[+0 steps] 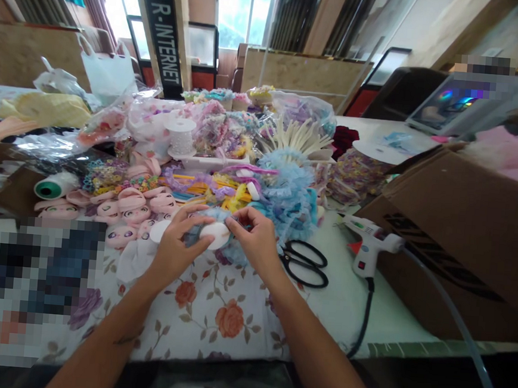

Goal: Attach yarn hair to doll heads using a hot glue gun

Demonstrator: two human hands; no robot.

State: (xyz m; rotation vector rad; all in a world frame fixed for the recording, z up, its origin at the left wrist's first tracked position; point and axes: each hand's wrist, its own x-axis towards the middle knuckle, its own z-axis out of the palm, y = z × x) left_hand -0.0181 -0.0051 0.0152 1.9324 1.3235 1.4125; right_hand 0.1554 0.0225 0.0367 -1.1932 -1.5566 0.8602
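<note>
Near the centre of the head view, both hands meet at a round white piece [214, 236] with light blue ruffled trim [216, 214] around its upper edge. My left hand [183, 236] grips it from the left, thumb on its front and fingers curled over the top. At its upper right, my right hand [252, 232] pinches the edge with thumb and forefinger; whatever lies between those fingertips is too small to make out. Several pink doll faces [136, 209] lie to the left. Black-handled scissors [306, 263] rest right of my right hand.
A white glue gun [368, 245] with a cord lies at the right, beside a large cardboard box [457, 233]. Behind the hands are heaped blue ruffles [286, 187], a white spool [181, 137] and plastic bags. A flowered cloth [204, 315] covers the near table.
</note>
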